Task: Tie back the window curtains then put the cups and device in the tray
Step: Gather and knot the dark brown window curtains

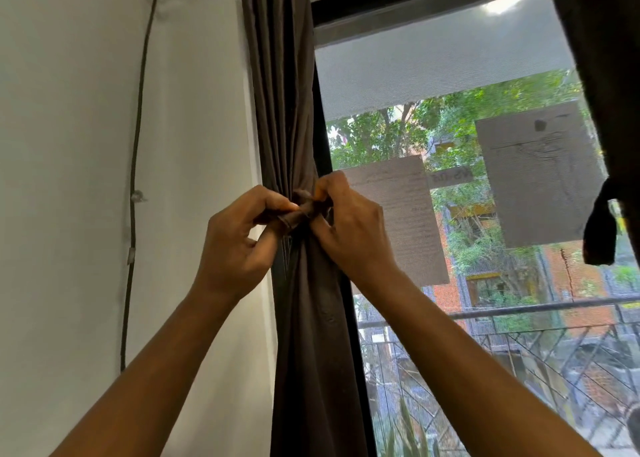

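Note:
The left dark brown curtain (pixel 280 86) hangs gathered into a narrow bunch beside the window frame. A matching fabric tie-back band (pixel 300 211) wraps around it at mid height. My left hand (pixel 235 238) pinches one end of the band on the left side. My right hand (pixel 349 224) pinches the other end on the right side, and the two ends cross between my fingers. At the far right edge hangs the right curtain (pixel 602 76), with a loose dark strap (pixel 601 228) dangling from it. No cups, device or tray are in view.
A white wall (pixel 69 145) with a thin cable (pixel 133 186) clipped to it lies to the left. The black-framed window (pixel 450 179) has a mesh screen, a half-lowered blind and two paper sheets stuck on it. Outside are a balcony railing and trees.

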